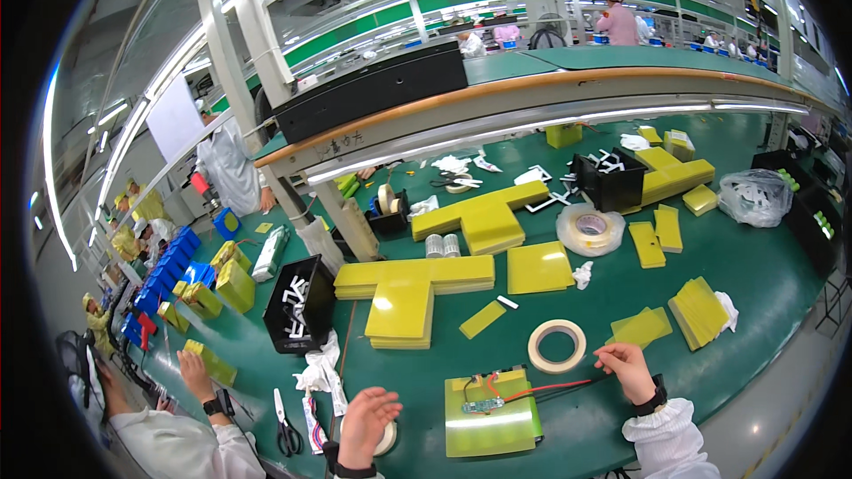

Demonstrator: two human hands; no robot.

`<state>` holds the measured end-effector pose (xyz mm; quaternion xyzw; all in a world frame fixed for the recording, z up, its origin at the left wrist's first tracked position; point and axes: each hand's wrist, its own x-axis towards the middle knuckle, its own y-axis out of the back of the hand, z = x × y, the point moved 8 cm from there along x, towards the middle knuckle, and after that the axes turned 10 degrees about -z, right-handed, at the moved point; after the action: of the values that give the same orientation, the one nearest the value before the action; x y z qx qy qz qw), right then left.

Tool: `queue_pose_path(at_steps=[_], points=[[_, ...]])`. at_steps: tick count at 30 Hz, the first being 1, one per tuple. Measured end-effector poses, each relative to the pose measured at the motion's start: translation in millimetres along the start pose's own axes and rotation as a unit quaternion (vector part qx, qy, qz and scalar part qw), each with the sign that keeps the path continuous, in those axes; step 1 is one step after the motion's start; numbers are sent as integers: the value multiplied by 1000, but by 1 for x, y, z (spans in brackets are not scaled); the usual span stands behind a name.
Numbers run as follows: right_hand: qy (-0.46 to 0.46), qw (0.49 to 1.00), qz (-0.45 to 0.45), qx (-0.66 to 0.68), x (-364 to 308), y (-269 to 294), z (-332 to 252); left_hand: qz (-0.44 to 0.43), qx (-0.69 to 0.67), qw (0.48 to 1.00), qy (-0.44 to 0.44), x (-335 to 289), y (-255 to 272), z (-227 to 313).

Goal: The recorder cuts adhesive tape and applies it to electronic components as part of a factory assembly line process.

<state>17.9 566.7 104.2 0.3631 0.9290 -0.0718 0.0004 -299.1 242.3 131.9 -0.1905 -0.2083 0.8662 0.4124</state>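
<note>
- Well left of the left grip, a co-worker's hand (197,377) is at a yellow block (213,364); whether they touch is hard to make out.
- Left of the left grip lie black-handled scissors (286,430), blades pointing away from the person. Farther out stands a black plastic bin (300,306) of white pieces.
- Between scissors and left grip lies a glossy striped tube (314,426), with crumpled white tissue (321,368) beyond.
- The left grip (368,421) is loosely curled, fingers parted, with nothing in it; its forearm is cut off below.
- Just right of the left grip, a pale tape roll (387,439) is partly hidden by the hand.
- Ahead of the left grip sits a T-shaped stack of smooth yellow sheets (399,306).
- Between the grips, flat on the green surface (413,390), lies the yellow-covered pack (488,435). It looks nearly square, so its long axis is unclear; its small circuit board (482,406) runs left-right, and red and black leads (550,387) point toward the right grip.
- Left of the right grip, a tape ring (556,346) lies flat.
- The right grip (625,369) is bent, fingertips close together; I cannot tell whether it pinches the lead ends.
- Beyond the right grip are translucent yellow sheets (641,326).
</note>
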Motion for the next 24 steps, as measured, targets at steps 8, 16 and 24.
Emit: queue_pose_path(at_steps=[8,16,24], points=[[-12,999,-34,-30,-1,-14,4,-84,266,956,94,-122,-14,-25],[-1,998,-43,-53,1,-17,7,-1,461,879,124,-287,-52,69],[15,996,-70,-54,5,-19,12,500,503,696,-109,-503,-42,191]])
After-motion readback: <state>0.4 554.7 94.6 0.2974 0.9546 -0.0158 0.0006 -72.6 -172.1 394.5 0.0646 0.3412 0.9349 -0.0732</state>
